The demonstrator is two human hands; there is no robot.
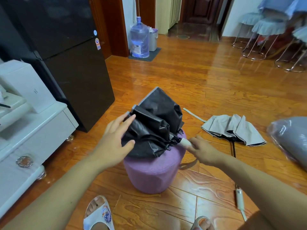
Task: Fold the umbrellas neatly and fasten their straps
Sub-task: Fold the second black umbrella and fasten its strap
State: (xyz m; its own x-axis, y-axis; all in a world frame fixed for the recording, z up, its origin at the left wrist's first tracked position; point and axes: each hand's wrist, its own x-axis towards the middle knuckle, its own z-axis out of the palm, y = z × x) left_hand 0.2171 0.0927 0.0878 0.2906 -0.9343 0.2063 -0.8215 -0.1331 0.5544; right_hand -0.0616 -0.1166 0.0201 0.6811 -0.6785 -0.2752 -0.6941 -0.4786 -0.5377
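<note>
On top of the purple stool (149,173), a black umbrella (154,128) was laid, its crumpled canopy bunched loosely with the grey edge trim turned up at the far end. The white handle (185,142) was gripped by the right hand (203,151), fingers curled round it at the stool's right rim. The left hand (116,138) was spread flat against the near side of the canopy, fingers straight and nothing held in them. Out on the wooden floor (199,77) to the right, a second umbrella (232,130) was seen lying, grey side up and half collapsed, its dark shaft pointed toward the viewer. A white-handled item (239,199) was left on the floor nearer the right forearm; what it belonged to could not be told. Two sandalled feet (98,213) were planted below the stool. A black refrigerator (66,63) was stood at the left, and a water bottle (139,37) was placed by the doorway.
</note>
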